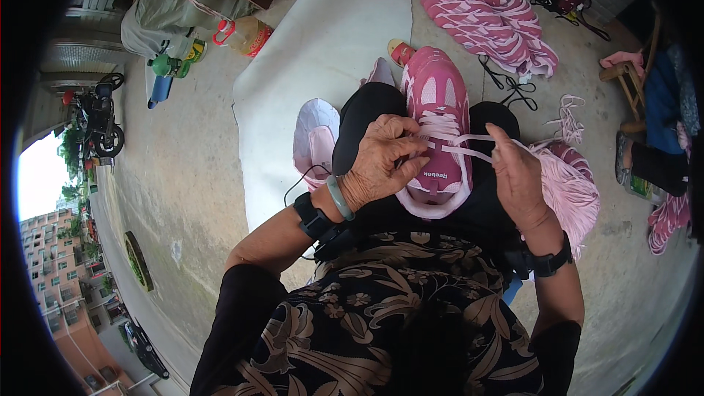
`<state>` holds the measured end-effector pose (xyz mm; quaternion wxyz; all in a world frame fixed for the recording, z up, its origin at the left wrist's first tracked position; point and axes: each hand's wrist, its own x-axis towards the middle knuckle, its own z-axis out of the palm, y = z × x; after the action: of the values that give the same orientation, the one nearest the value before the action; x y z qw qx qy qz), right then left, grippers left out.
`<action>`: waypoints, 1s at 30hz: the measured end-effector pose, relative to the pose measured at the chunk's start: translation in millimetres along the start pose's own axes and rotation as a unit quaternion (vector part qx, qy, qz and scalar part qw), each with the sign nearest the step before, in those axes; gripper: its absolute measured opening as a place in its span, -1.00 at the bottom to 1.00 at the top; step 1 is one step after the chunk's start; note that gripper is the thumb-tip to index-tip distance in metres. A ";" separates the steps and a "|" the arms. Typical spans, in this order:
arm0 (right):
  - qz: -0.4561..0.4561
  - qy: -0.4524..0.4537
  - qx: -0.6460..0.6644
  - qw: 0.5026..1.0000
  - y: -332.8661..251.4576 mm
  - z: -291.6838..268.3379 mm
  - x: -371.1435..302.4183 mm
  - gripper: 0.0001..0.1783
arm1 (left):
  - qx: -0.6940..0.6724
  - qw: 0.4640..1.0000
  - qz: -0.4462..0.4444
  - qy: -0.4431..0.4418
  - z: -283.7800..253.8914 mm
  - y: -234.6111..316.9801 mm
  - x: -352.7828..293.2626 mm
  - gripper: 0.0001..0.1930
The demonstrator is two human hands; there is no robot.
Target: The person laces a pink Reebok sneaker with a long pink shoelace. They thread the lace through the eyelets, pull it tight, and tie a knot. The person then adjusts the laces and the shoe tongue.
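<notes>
A pink sneaker (434, 86) with white side patches rests between my knees, toe pointing away. Pale pink shoelace (477, 137) crosses its upper part. My left hand (385, 158) has its fingers bent in at the left eyelet edge; what lies under the fingertips is partly hidden. To the right of the sneaker, my right hand (518, 180) is closed on the shoelace, and two strands run from it over the tongue. Left of my knee lies another pink and white shoe piece (315, 139). A thick bundle of pale pink laces (572, 202) hangs beside my right hand.
A white sheet (352, 29) covers the ground ahead. Pink shoe uppers (488, 18) are heaped at the far right, near black cords (510, 88). A red-handled jug (246, 35) and green bottle (169, 66) stand far left. Another person's leg (656, 165) shows at right.
</notes>
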<state>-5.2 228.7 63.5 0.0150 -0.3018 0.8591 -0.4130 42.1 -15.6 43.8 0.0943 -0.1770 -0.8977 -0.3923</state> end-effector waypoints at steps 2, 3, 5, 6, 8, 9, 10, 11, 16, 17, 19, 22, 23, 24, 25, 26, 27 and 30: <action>-0.048 0.010 -0.034 0.998 -14.4 15.0 3.1 -0.68 | 0.029 0.999 0.032 -0.010 2.0 3.3 2.1 -0.79; -0.070 0.001 -0.056 0.996 -16.6 19.7 4.3 -0.70 | 0.019 0.999 0.027 -0.017 3.5 2.3 1.3 -0.76; -0.113 -0.019 -0.102 0.988 -19.2 27.4 6.3 -0.74 | 0.034 0.999 0.030 -0.019 4.9 3.4 2.5 -0.75; -0.122 -0.017 -0.132 0.984 -22.8 31.7 7.7 -0.77 | 0.041 0.998 0.031 -0.019 6.0 3.7 2.6 -0.75; -0.138 -0.012 -0.191 0.972 -27.9 40.2 10.1 -0.81 | 0.038 0.999 0.035 -0.005 10.7 -0.5 -0.3 -0.74; -0.117 -0.032 -0.186 0.975 -21.9 46.5 7.4 -0.81 | 0.037 0.999 0.036 0.001 12.0 -2.2 -1.1 -0.74; -0.114 -0.026 -0.209 0.971 -20.3 46.6 7.3 -0.81 | 0.034 0.999 0.034 0.003 12.3 -3.3 -1.5 -0.74; -0.111 -0.020 -0.232 0.966 -21.2 46.2 8.1 -0.80 | 0.032 0.999 0.032 0.006 11.8 -2.6 -2.2 -0.74; -0.097 -0.022 -0.257 0.961 -19.3 49.8 11.3 -0.77 | 0.024 0.999 0.026 0.020 10.6 -3.5 -6.4 -0.72; -0.092 -0.020 -0.252 0.963 -18.8 51.7 13.0 -0.77 | 0.024 0.999 0.024 0.023 11.4 -3.4 -7.0 -0.71; -0.091 -0.020 -0.250 0.964 -16.9 53.2 16.0 -0.77 | 0.034 0.999 0.016 0.025 12.7 -2.2 -6.7 -0.70; -0.092 -0.024 -0.240 0.966 -14.3 54.8 17.1 -0.79 | 0.066 0.998 0.007 0.023 11.7 2.2 -5.6 -0.70; -0.088 -0.022 -0.226 0.970 -13.7 55.4 17.3 -0.80 | 0.075 0.997 0.008 0.024 11.3 3.0 -6.2 -0.70; -0.085 -0.020 -0.213 0.973 -12.8 56.1 17.6 -0.80 | 0.084 0.996 0.008 0.026 11.4 3.3 -6.7 -0.70; -0.084 -0.018 -0.202 0.976 -11.5 58.0 18.6 -0.82 | 0.086 0.996 0.010 0.031 12.0 2.8 -7.0 -0.70; -0.082 -0.015 -0.192 0.978 -10.4 61.1 19.3 -0.84 | 0.087 0.996 0.013 0.035 13.4 1.6 -7.9 -0.71; -0.081 -0.013 -0.182 0.980 -9.2 62.9 20.1 -0.86 | 0.088 0.995 0.015 0.038 14.6 0.7 -8.5 -0.71; -0.083 -0.025 -0.085 0.993 -4.3 61.8 24.6 -0.90 | 0.099 0.994 0.026 0.041 12.3 -0.1 -8.4 -0.72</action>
<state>-6.1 170.3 31.5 -0.0233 -0.3825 0.8624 -0.3308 49.4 -8.6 32.9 0.1585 -0.1739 -0.9226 -0.3056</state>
